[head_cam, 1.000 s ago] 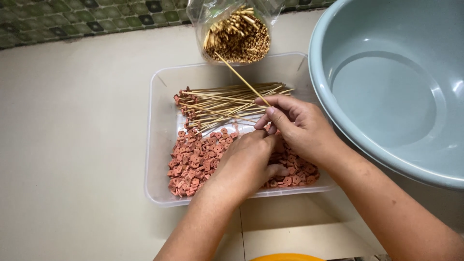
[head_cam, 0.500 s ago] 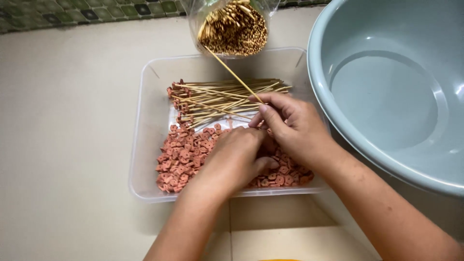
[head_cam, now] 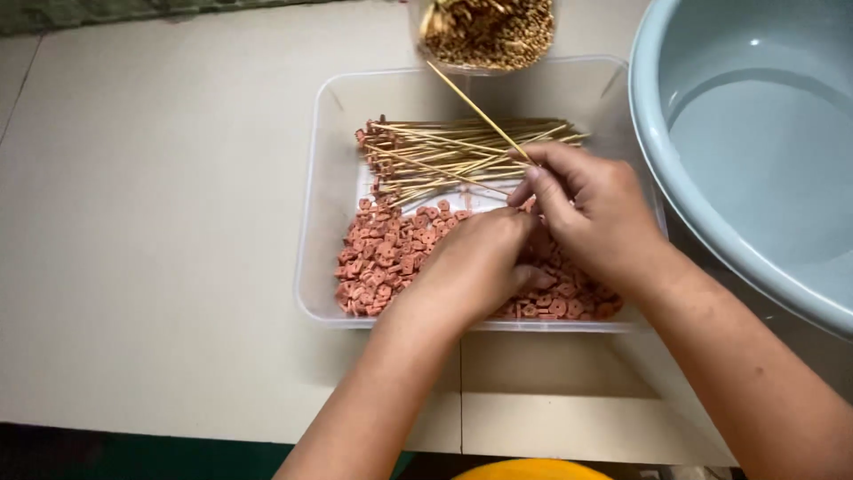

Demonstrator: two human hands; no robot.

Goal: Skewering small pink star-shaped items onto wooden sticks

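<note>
A clear plastic tray (head_cam: 320, 187) on the table holds a heap of small pinkish-red sausage slices (head_cam: 391, 253) at its near side and a bundle of thin bamboo skewers (head_cam: 444, 156) with slices on their tips at its far side. My right hand (head_cam: 591, 209) pinches one bamboo skewer (head_cam: 471, 105) that slants up toward the far edge. My left hand (head_cam: 471, 267) rests over the slices right beside it, fingertips curled under at the skewer's lower end. What the left fingertips hold is hidden.
A clear container of bare skewers (head_cam: 487, 34) stands just behind the tray. A large grey-blue basin (head_cam: 755, 151) fills the right side. A yellow rim (head_cam: 533, 469) shows at the bottom edge. The beige table (head_cam: 151, 231) runs out to the left.
The view has shifted, so the tray sits further right and lower in frame. Both hands stay together over the slices, the right one still pinching the slanted skewer.
</note>
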